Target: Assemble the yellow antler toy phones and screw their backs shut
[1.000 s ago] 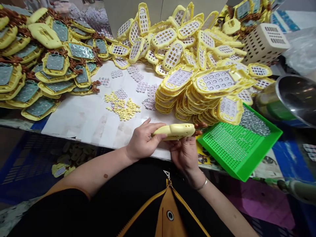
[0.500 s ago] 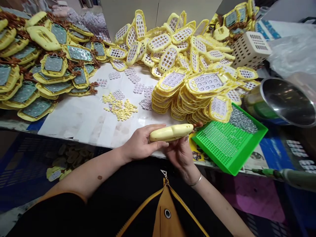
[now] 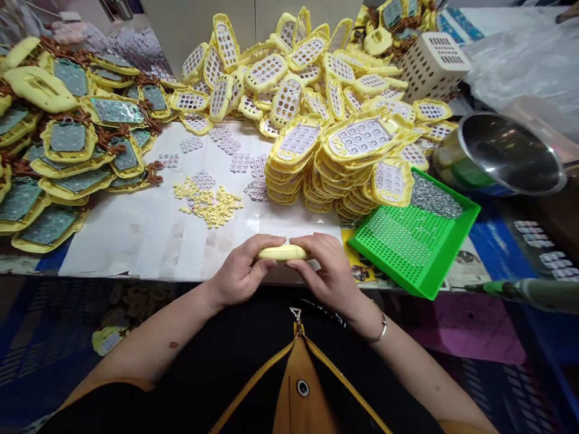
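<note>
Between both hands I hold a yellow plastic toy phone casing (image 3: 283,253), edge-on, just above the table's front edge. My left hand (image 3: 242,268) grips its left end, thumb on the near side and fingers over the top. My right hand (image 3: 328,271) pinches the right end the same way. Most of the casing's face and its ends are hidden by the fingers. Beyond the hands lie a pile of small yellow buttons (image 3: 217,208) and several translucent keypad pieces (image 3: 226,141). A stack of yellow front shells (image 3: 357,144) with white keypads stands to the right.
Yellow halves with grey boards (image 3: 67,138) are heaped at left. Loose shells (image 3: 287,99) pile up at the back. At right are a green basket (image 3: 434,265) of screws (image 3: 436,196), a steel bowl (image 3: 502,157), a perforated cream box (image 3: 429,66) and a screwdriver tool (image 3: 534,292).
The casing has turned so it shows shorter and level. My right hand has moved from beneath its right end to grip that end from the side.
</note>
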`<state>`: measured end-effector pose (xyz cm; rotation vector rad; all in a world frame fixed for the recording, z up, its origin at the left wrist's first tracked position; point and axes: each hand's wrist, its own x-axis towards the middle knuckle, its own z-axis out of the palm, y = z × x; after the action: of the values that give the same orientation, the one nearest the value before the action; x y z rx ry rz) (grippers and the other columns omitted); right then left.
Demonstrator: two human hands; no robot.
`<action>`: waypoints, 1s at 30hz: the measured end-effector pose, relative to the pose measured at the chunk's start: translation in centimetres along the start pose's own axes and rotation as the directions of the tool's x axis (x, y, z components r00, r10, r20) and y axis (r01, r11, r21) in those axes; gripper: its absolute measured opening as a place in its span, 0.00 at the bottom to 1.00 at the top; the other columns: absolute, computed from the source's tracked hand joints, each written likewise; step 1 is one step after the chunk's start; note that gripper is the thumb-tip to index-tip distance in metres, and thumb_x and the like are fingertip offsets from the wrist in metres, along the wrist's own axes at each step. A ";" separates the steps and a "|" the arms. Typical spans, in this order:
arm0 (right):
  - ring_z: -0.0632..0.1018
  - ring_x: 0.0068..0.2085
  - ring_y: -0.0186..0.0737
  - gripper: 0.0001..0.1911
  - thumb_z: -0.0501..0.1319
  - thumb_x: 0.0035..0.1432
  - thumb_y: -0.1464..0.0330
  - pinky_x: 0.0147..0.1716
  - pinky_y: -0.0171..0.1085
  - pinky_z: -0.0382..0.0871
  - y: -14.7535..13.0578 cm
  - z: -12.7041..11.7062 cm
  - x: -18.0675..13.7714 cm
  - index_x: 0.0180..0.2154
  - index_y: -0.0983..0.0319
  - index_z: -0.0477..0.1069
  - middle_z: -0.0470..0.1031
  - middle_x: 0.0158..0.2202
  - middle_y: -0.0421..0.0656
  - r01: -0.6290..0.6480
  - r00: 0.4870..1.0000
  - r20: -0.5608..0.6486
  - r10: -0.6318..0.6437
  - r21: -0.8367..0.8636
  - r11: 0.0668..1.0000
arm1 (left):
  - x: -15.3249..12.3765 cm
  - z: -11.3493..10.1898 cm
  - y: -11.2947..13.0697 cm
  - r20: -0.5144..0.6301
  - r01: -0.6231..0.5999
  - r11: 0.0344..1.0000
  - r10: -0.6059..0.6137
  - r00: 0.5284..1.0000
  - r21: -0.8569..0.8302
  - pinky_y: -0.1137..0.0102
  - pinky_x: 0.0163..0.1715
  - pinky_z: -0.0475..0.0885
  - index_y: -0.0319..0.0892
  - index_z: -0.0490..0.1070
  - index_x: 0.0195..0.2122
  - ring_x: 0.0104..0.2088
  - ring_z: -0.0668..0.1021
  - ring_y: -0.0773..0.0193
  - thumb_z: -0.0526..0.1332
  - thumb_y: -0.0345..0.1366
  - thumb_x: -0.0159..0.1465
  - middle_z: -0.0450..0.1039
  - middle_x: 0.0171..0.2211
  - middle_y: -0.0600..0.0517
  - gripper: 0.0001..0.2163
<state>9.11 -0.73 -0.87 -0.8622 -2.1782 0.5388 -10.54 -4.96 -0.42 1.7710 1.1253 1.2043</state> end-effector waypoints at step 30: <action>0.79 0.35 0.44 0.07 0.56 0.63 0.73 0.35 0.42 0.74 -1.3 -1.5 1.0 0.40 0.64 0.73 0.80 0.34 0.48 0.290 0.950 0.191 -0.249 -0.233 0.928 | 2.5 -1.8 3.4 0.272 0.179 0.822 -0.372 0.888 0.540 0.62 0.40 0.74 0.47 0.71 0.54 0.39 0.81 0.52 0.65 0.41 0.57 0.81 0.42 0.49 0.22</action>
<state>9.17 -0.79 1.37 -0.6504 -2.5020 0.1931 -10.87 -3.72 3.97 2.0021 1.4931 0.3812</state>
